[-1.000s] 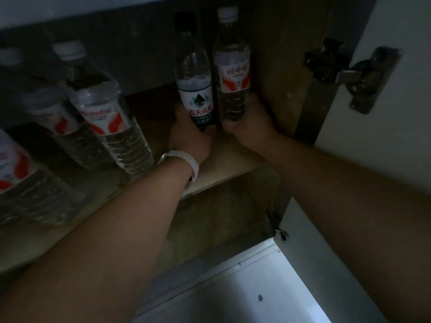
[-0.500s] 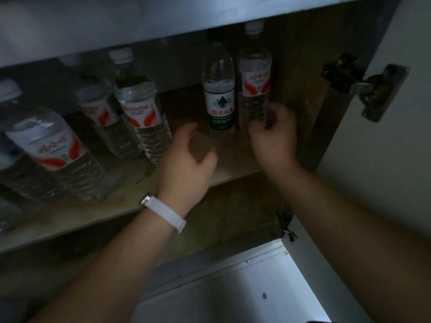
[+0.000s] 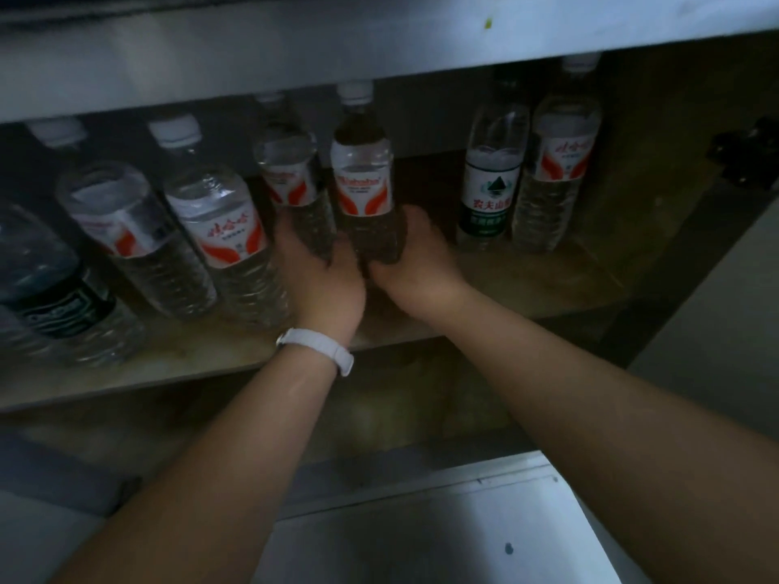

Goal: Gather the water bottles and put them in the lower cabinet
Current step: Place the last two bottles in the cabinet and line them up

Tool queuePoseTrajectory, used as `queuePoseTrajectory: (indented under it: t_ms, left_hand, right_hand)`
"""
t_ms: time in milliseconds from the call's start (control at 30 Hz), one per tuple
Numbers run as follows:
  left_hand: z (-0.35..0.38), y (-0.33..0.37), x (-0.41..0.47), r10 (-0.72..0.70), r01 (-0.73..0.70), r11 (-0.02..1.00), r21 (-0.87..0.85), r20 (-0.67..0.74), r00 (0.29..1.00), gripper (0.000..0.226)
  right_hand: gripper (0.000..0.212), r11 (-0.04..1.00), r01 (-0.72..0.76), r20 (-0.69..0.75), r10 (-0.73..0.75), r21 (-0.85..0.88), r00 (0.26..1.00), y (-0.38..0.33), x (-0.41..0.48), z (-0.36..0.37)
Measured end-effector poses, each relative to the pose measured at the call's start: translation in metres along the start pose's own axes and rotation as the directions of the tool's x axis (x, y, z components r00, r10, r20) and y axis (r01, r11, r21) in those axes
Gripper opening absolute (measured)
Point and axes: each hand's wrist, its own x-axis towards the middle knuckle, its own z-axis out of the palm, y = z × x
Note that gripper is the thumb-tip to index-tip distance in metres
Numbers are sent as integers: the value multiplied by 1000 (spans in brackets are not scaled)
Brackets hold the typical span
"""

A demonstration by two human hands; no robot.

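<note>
Gripping ribbed lower bodies, your left hand (image 3: 322,284) holds the left bottle (image 3: 291,183), your right hand (image 3: 417,265) the right bottle (image 3: 363,187), both on the cabinet shelf (image 3: 548,280); expect them heavy, thin-walled, squashy.

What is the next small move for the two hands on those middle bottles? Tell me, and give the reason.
Probably slide both held bottles right along the shelf, up beside the green-label bottle. The left hand grips the left red-label bottle low down, the right hand the right red-label bottle; both stand upright, with bare shelf between them and the green-label one.
</note>
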Motion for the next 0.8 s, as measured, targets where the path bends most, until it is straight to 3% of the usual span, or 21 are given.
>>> queuePoseTrajectory:
  t_ms: [67, 167, 367, 567, 667, 800]
  left_hand:
    - [8, -4, 15, 9, 1, 989, 151, -67, 998, 57]
    - [12, -8, 30, 19, 15, 955, 297, -113, 993, 68]
    - [23, -23, 49, -44, 79, 964, 255, -139, 989, 70]
    - [23, -39, 50, -12, 49, 923, 381, -101, 995, 68]
    - [22, -40, 45, -3, 34, 921, 389, -79, 997, 71]
    - [19, -36, 45, -1, 8, 932, 361, -20, 1000, 58]
  right_hand:
    - [35, 1000, -18, -5, 17, -17, 1000, 0, 8, 10]
    - [52, 995, -84, -48, 82, -47, 995, 4, 19, 22]
    - [62, 992, -126, -109, 123, -18, 986, 6, 27, 29]
    - [75, 991, -111, -138, 100, -79, 985, 17, 30, 20]
    - [74, 987, -108, -161, 89, -118, 983, 25, 33, 10]
    - [69, 989, -99, -189, 76, -114, 979, 40, 38, -1]
